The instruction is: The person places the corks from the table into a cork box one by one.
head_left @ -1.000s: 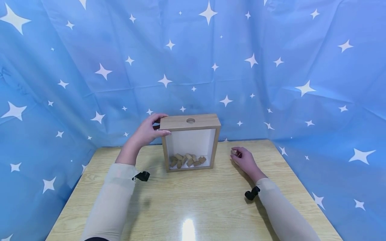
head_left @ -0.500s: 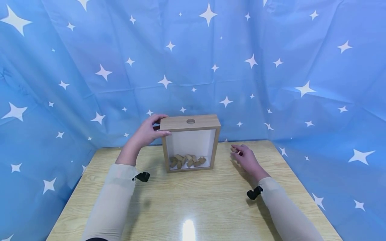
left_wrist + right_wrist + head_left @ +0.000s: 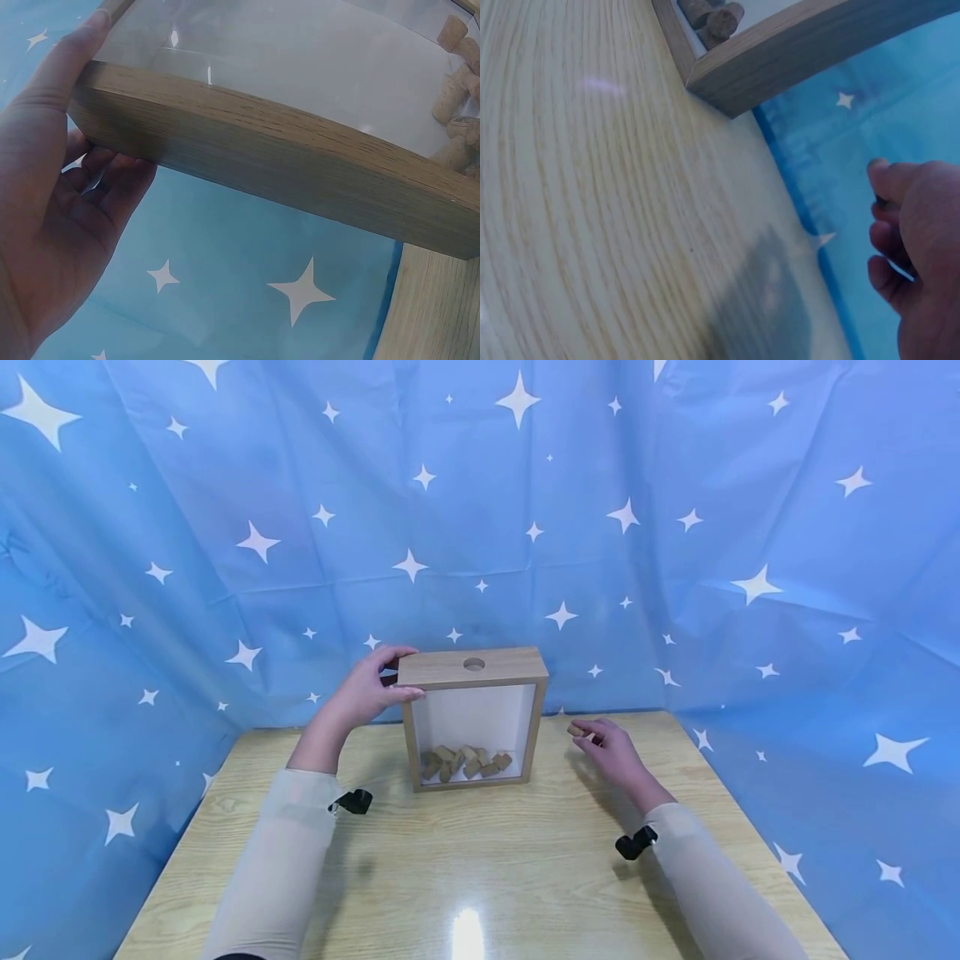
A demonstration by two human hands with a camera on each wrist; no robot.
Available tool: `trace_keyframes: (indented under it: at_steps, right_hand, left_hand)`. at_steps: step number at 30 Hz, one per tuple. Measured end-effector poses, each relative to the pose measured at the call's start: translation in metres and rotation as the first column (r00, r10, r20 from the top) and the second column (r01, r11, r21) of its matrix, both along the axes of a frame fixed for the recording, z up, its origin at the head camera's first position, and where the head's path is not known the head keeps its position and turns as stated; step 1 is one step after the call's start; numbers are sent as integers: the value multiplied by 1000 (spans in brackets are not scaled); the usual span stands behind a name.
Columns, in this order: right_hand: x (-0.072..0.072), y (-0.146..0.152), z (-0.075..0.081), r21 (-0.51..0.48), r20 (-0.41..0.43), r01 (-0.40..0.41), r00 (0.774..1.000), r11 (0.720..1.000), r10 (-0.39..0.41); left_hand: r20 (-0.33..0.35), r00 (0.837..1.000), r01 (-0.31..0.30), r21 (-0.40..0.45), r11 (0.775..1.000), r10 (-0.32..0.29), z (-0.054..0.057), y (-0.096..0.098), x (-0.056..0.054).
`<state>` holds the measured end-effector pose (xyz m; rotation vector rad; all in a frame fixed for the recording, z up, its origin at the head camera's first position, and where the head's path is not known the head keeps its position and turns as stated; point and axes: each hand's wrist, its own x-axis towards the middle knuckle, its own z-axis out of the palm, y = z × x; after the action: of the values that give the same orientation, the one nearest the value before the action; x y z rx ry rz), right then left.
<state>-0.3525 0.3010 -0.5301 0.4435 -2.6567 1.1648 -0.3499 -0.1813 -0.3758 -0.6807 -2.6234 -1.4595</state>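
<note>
A wooden shadow box [image 3: 536, 727] with a clear front and a round hole [image 3: 474, 664] in its top stands upright on the table. Several wine corks [image 3: 471, 762] lie heaped along its bottom; some of these corks [image 3: 450, 97] also show in the left wrist view. My left hand [image 3: 367, 689] grips the box's upper left corner, thumb on the front and fingers behind. To the right of the box, my right hand [image 3: 615, 756] pinches one cork [image 3: 575, 729] between thumb and fingertips, above the tabletop. In the right wrist view that cork is hidden behind the hand [image 3: 926, 232].
The light wood table [image 3: 465, 852] ends close behind the box. Past its back and side edges hangs a blue curtain [image 3: 480, 527] with white stars. Black wrist cameras [image 3: 636, 843] sit on both forearms.
My right hand has lifted slightly and turned, and the cork in its fingertips has shifted a little left toward the box. The left hand keeps its grip on the corner.
</note>
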Motion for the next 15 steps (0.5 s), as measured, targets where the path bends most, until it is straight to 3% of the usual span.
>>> trace_keyframes:
  at_steps: [7, 15]
  right_hand:
    - [3, -4, 13, -15, -35, -9, 999, 1000, 9]
    - [8, -6, 30, -19, -4, -12, 1000, 1000, 12]
  left_hand:
    - [17, 1000, -6, 3, 1000, 6, 1, 1, 1]
    - [22, 1000, -9, 2, 1000, 9, 1, 1, 0]
